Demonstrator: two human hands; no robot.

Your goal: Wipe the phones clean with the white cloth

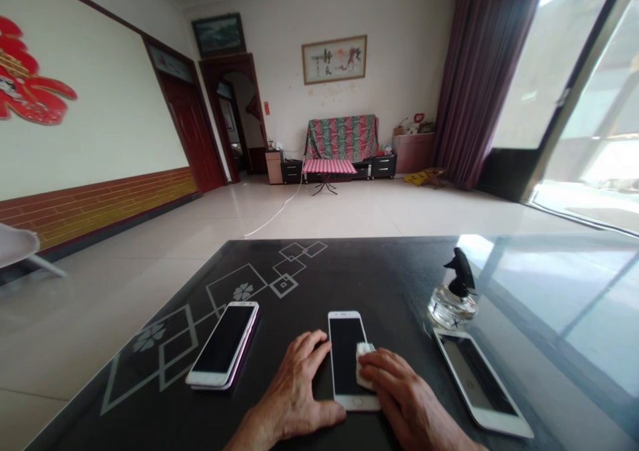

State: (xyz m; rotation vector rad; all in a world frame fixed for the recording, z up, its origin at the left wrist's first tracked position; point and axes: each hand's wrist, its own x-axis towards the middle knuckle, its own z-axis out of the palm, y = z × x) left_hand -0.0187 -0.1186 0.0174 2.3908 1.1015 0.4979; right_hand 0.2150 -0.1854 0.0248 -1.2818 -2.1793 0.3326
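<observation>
A white smartphone with a dark screen lies flat on the black table in front of me. My left hand steadies it, fingertips against its left edge and thumb at the lower left corner. My right hand has its fingers closed on a folded white wipe, pressed to the right side of the screen. To the left rest stacked smartphones, a white-framed one on top. At right lies another white smartphone. Just beyond it stands a clear spray bottle with a black trigger head.
The black glossy table has a grey square-and-flower pattern at left and window reflections at right. Across the tiled floor stands a small table with a red checked cloth. A white chair shows at the left edge.
</observation>
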